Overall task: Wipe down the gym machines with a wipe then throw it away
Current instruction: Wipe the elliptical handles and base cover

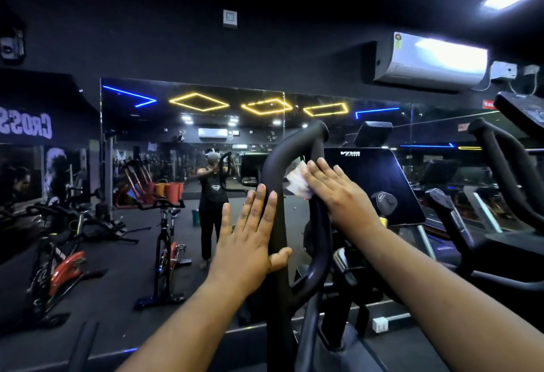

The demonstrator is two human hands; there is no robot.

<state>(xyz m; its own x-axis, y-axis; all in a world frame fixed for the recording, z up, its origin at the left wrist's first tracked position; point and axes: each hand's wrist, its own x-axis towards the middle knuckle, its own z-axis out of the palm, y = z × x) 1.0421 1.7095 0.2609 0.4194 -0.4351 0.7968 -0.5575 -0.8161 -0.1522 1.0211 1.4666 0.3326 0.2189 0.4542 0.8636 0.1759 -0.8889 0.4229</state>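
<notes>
A black looped handlebar (273, 165) of a gym machine rises in front of me. My left hand (250, 236) lies flat against its left bar, fingers straight, thumb hooked across the front of the bar. My right hand (335, 192) presses a crumpled white wipe (297, 179) against the handlebar's right bar, fingers straight over the wipe. The machine's dark console screen (374, 183) sits just right of my right hand.
A wall mirror (191, 142) ahead reflects me, spin bikes (166, 242) and orange equipment. Another machine's handles (500, 165) stand at the right. An air conditioner (429, 61) hangs high on the wall at upper right.
</notes>
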